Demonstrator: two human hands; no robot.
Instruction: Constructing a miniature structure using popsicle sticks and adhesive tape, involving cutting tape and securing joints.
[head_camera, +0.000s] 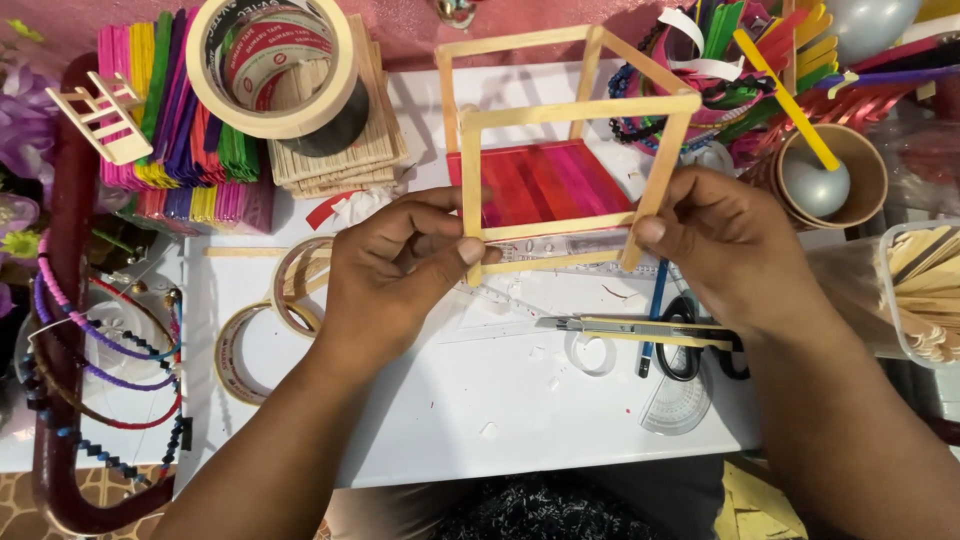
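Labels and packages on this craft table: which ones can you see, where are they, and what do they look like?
Masking tape roll, top left on the stick stacks: round, cream, with a red-and-white printed label inside its core.
Paper cup, far right: round, brown, unprinted, holding a grey ball.
No screens or signs show.

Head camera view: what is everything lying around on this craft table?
stick frame: one, pale wood with red-pink floor, centre, held by both hands
coloured sticks: one big stack, mixed colours, upper left
plain sticks: one stack, pale, under the large tape roll
large tape roll: one, cream, upper left
small tape rolls: two, left of centre
utility knife: one, yellow-grey, right of centre
paper cup: one, brown, right
beaded cords: several, purple, pink, dark, far left
left hand: pinches frame's lower left corner
right hand: grips frame's lower right corner
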